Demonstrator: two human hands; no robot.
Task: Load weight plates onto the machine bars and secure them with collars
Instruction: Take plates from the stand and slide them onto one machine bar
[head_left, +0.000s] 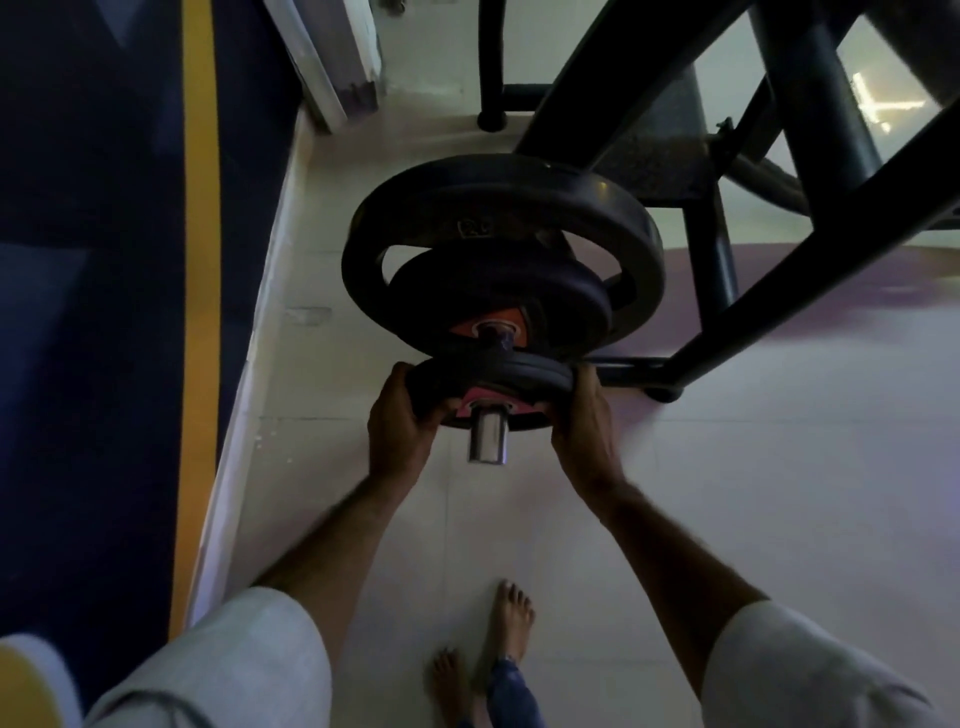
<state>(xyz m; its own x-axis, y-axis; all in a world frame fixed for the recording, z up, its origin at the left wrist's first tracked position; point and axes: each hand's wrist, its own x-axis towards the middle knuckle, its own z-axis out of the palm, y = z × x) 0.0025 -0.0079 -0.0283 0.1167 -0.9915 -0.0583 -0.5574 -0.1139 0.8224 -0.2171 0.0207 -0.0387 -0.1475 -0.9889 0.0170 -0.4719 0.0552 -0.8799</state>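
In the centre of the frame the left hand (402, 418) grips the left edge of the small plate (493, 375), black with a pink hub, already threaded on the bar (485, 439). The right hand (582, 415) grips its right edge. Above, the medium plate (498, 296) and large plate (498, 213) are loaded. Probably pushing it close and the collars remain; no collar is visible.

Pale tiled floor (779, 493) fills centre and right of frame. Dark blue surface (93, 312) runs down the left, carrying a yellow stripe (200, 260). White skirting edge (249, 415) separates it from the floor. White post (332, 57) at upper left. Purple patch (857, 280) on floor, right. Bright glare (878, 104) at upper right.
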